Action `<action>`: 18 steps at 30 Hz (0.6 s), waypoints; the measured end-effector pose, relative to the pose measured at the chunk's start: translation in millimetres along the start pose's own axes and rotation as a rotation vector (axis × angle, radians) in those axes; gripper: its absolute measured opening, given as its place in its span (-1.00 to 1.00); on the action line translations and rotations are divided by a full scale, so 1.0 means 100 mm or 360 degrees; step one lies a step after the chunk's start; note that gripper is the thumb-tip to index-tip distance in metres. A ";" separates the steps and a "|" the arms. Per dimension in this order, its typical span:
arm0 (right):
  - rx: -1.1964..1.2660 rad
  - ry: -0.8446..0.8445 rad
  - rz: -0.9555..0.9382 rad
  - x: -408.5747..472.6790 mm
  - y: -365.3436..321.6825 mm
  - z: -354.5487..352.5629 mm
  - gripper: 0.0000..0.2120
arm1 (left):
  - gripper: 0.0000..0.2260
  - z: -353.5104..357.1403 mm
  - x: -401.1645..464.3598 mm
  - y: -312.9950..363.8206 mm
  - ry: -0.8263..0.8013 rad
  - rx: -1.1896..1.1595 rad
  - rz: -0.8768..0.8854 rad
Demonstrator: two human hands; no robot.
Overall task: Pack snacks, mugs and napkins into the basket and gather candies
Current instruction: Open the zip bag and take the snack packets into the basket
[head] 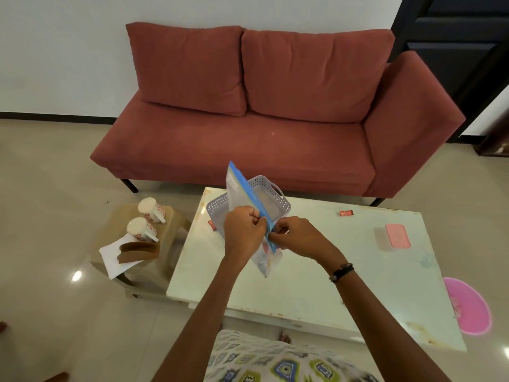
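Observation:
A clear zip bag (239, 194) with a blue seal strip is held upright over the white table (303, 277), in front of the grey lattice basket (278, 197). My left hand (242, 230) pinches the bag's blue strip from the left. My right hand (292, 235) pinches the same strip from the right. Coloured contents show in the bag's lower corner. Two white mugs (146, 219) with red flowers lie on a brown stool at the left, beside white napkins (113, 257) and a brown holder (139, 252). One red candy (346, 213) lies on the table and another red candy (212, 225) lies by the basket.
A pink lidded box (396, 235) sits on the table's right part. A pink basin (468, 304) lies on the floor to the right. A red sofa (261, 119) stands behind the table. The brown stool (170, 238) stands against the table's left edge.

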State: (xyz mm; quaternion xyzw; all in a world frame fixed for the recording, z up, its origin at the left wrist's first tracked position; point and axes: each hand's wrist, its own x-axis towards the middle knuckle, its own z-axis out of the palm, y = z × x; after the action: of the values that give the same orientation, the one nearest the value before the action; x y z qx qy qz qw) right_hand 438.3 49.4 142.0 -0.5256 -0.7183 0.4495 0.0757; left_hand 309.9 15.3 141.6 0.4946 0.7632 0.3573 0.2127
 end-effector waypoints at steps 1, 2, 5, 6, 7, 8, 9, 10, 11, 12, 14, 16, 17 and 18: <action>-0.0101 0.0053 -0.0067 -0.01 -0.04 0.01 -0.79 | -0.85 0.01 0.00 0.01 -0.0004 0.0002 -0.0005; -0.0142 0.0109 -0.0129 -0.02 -0.07 0.03 -0.82 | -0.87 0.01 0.01 0.01 -0.0036 -0.0005 -0.0022; -0.0163 0.0246 -0.0211 0.01 -0.08 0.07 -0.88 | -0.90 0.03 0.04 -0.03 -0.0351 0.0036 -0.0132; -0.0173 0.0262 -0.0214 0.01 -0.06 0.09 -0.89 | -0.91 0.02 0.04 -0.06 -0.0511 0.0050 -0.0197; -0.0173 0.0272 -0.0212 0.02 -0.03 0.10 -0.90 | -0.92 0.00 0.03 -0.09 -0.0676 0.0002 -0.0273; -0.0154 0.0283 -0.0209 0.02 0.00 0.11 -0.90 | -0.91 -0.01 0.01 -0.11 -0.0830 -0.0103 -0.0355; -0.0113 0.0291 -0.0203 0.03 0.02 0.11 -0.88 | -0.87 -0.02 -0.01 -0.12 -0.0954 -0.0228 -0.0425; -0.0057 0.0291 -0.0202 0.03 0.03 0.10 -0.87 | -0.83 -0.01 -0.03 -0.13 -0.1019 -0.0328 -0.0456; 0.0001 0.0285 -0.0201 0.03 0.04 0.09 -0.86 | -0.80 0.00 -0.05 -0.14 -0.1021 -0.0394 -0.0457; 0.0047 0.0276 -0.0194 0.03 0.04 0.07 -0.85 | -0.78 0.01 -0.06 -0.15 -0.0991 -0.0435 -0.0441; 0.0132 0.0262 -0.0139 0.02 0.07 0.05 -0.86 | -0.75 0.05 -0.09 -0.15 -0.0943 -0.0503 -0.0371; 0.0260 0.0255 -0.0065 -0.02 0.10 0.06 -0.86 | -0.73 0.08 -0.12 -0.15 -0.0920 -0.0561 -0.0290; 0.0314 0.0264 -0.0038 -0.05 0.12 0.08 -0.86 | -0.73 0.09 -0.14 -0.15 -0.0899 -0.0540 -0.0241; 0.0341 0.0283 -0.0020 -0.08 0.14 0.10 -0.85 | -0.73 0.09 -0.15 -0.15 -0.0870 -0.0475 -0.0180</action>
State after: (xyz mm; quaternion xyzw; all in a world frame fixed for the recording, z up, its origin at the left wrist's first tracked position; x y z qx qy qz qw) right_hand 445.4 38.2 128.9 -0.5477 -0.6600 0.4748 0.1976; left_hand 313.4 1.1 123.8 0.4924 0.6433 0.3067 0.4996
